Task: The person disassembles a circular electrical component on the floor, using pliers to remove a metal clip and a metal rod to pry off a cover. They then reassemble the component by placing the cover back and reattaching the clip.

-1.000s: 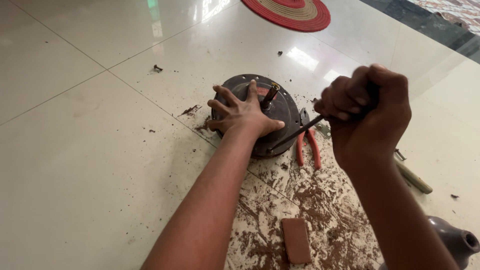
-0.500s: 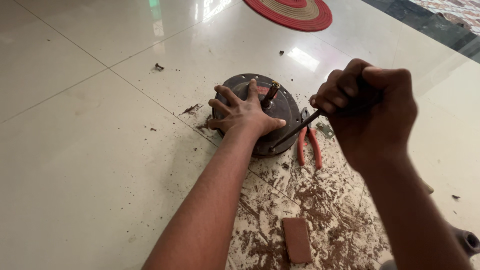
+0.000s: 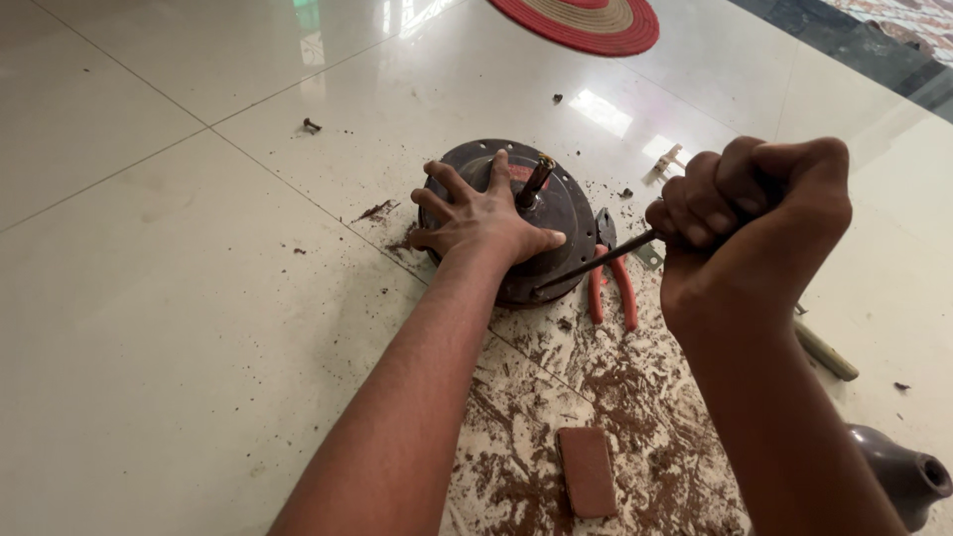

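Left hand (image 3: 486, 218) spread flat on round dark motor housing (image 3: 571, 203). Right hand (image 3: 749, 228) fisted round screwdriver (image 3: 596, 262), tip at housing's 5 o'clock edge. Red-handled pliers (image 3: 612, 288) just beside, 4 o'clock.

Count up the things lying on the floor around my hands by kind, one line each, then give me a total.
Round metal motor housing, under left hand: 1
Screwdriver, in right hand: 1
Red-handled pliers: 1
Brown flat block: 1
Round woven mat: 1
Dark pot, partly in view: 1
Total: 6
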The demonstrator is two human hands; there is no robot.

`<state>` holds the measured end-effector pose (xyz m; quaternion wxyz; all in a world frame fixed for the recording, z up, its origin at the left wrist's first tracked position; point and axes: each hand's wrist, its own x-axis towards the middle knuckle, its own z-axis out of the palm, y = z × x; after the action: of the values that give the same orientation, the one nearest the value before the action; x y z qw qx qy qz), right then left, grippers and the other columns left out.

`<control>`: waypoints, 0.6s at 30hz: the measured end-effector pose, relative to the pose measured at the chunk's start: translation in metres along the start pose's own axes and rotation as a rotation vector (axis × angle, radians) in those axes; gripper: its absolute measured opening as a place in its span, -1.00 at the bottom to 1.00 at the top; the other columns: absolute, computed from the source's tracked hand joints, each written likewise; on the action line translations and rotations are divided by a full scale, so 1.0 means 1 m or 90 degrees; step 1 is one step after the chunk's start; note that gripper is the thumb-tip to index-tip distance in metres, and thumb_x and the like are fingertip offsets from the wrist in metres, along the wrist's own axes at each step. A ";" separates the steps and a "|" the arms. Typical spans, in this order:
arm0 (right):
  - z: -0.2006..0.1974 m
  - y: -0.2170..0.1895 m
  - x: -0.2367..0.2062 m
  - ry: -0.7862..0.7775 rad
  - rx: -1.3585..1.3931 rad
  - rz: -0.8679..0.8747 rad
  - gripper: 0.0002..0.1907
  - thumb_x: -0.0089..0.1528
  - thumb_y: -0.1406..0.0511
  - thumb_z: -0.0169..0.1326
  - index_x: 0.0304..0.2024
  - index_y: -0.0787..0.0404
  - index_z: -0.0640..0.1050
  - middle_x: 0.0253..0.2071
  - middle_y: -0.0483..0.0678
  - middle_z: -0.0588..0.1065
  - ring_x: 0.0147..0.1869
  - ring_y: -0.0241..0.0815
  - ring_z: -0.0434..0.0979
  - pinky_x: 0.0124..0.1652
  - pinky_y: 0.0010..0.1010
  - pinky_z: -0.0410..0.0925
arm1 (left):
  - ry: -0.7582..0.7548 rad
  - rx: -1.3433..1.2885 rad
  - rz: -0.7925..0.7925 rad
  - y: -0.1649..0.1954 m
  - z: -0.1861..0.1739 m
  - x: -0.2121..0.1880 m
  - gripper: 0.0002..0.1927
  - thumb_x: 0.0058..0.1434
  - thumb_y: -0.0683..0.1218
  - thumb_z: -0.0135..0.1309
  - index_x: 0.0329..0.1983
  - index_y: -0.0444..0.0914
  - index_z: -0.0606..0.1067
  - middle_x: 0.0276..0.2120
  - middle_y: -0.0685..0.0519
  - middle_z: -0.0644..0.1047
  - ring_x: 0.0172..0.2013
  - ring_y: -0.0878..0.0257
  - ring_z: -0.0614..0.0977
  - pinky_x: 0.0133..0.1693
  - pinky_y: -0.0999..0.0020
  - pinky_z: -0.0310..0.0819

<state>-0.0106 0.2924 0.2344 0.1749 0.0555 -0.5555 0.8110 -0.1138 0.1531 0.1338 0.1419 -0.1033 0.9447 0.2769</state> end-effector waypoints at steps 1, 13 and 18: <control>0.000 0.001 -0.001 -0.007 0.005 -0.004 -0.63 0.19 0.17 -0.19 -0.67 0.04 0.08 -0.72 -0.18 -0.01 -0.59 -0.26 -0.09 -0.46 -0.31 -0.05 | -0.001 0.001 -0.002 0.000 0.000 0.000 0.43 -0.24 0.57 0.33 0.54 0.39 -0.33 0.51 -0.29 -0.51 0.44 -0.51 -0.35 0.27 -0.65 -0.16; -0.083 -0.012 0.009 0.114 0.046 -0.098 -0.49 0.52 0.02 -0.28 -0.53 -0.03 0.18 -0.62 -0.27 0.05 -0.58 -0.38 -0.06 -0.46 -0.46 -0.02 | 0.007 0.018 -0.015 -0.001 0.000 -0.005 0.39 -0.19 0.56 0.32 0.55 0.40 -0.31 0.52 -0.28 -0.45 0.46 -0.48 -0.30 0.29 -0.57 -0.04; -0.112 -0.017 0.018 0.255 -0.158 0.297 -0.48 0.45 0.02 -0.17 -0.61 -0.11 0.15 -0.71 -0.38 0.01 -0.66 -0.46 -0.06 -0.58 -0.54 0.04 | 0.012 0.013 0.006 -0.004 0.001 -0.008 0.36 -0.16 0.58 0.27 0.54 0.40 -0.32 0.53 -0.21 -0.46 0.45 -0.45 -0.29 0.29 -0.52 0.00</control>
<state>-0.0105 0.4048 0.2121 0.0958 -0.2555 -0.6024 0.7501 -0.1052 0.1512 0.1334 0.1328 -0.0996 0.9494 0.2668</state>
